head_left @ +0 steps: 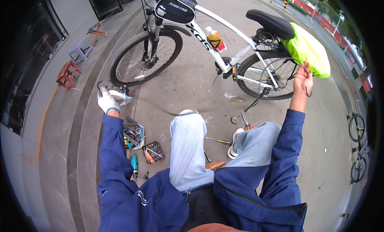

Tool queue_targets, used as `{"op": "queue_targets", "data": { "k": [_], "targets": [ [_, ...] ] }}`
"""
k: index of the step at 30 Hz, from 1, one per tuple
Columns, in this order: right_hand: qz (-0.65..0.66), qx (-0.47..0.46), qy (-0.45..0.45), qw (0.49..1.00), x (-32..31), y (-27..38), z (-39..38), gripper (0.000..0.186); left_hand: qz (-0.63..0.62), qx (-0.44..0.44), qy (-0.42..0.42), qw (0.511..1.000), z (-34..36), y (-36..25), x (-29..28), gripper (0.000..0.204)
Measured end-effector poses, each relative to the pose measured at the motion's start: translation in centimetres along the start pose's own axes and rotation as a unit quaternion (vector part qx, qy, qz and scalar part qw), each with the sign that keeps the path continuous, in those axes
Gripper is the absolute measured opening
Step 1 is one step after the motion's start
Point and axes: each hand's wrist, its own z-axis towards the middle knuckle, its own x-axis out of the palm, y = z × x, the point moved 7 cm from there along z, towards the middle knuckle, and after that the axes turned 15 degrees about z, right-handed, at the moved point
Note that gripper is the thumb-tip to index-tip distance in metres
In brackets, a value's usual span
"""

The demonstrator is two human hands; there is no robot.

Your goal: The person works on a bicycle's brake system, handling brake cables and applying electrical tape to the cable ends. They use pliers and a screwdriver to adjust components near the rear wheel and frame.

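My left hand (108, 98), in a white glove, is closed on a black cable that curls above it, beside a small dark metal part (125, 90) whose details I cannot make out. My bare right hand (303, 81) is raised at the right with its curled fingers on a thin black cable (309, 92). Behind both hands stands a white bicycle (215, 55) with a black frame bag (175, 10), a bottle (216, 40) in its cage and a yellow-green cover (308, 52) at the rear, near my right hand.
Two tool trays (153, 153), a teal-handled tool (134, 164), scissors (247, 122) and a tape roll (234, 120) lie around my knees. Stone steps (74, 124), a wooden stool (69, 74) and a grey plastic stool (80, 52) are at the left; bicycles (357, 128) stand far right.
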Motion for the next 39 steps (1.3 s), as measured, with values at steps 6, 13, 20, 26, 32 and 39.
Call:
{"op": "queue_targets", "data": {
  "k": [6, 13, 20, 26, 32, 39],
  "targets": [
    [0.099, 0.123, 0.077, 0.984, -1.3, 3.4, 2.6, 0.035, 0.224, 0.009, 0.052, 0.973, 4.9, 5.2, -5.3, 0.051],
    [0.079, 0.403, 0.069, 0.909, 3.5, 0.2, -1.6, 0.037, 0.290, -0.074, 0.096, 0.949, 6.8, 9.6, -9.4, 0.055],
    [-0.315, 0.407, 0.198, 0.834, 8.4, -4.2, -7.1, 0.031, 0.204, -0.116, 0.139, 0.962, 5.0, 10.1, -7.4, 0.033],
    [-0.329, 0.289, 0.116, 0.892, 9.2, -4.1, -6.9, 0.028, 0.226, -0.108, 0.140, 0.958, 4.9, 10.6, -5.8, 0.038],
    [-0.345, 0.362, 0.202, 0.842, 7.9, -3.6, -7.6, 0.039, 0.263, -0.084, 0.162, 0.947, 4.7, 12.1, -4.7, 0.058],
    [-0.365, 0.273, 0.069, 0.887, 3.7, -1.3, -5.6, 0.028, 0.276, -0.104, 0.141, 0.945, 3.9, 12.9, -5.9, 0.062]
  ]
}}
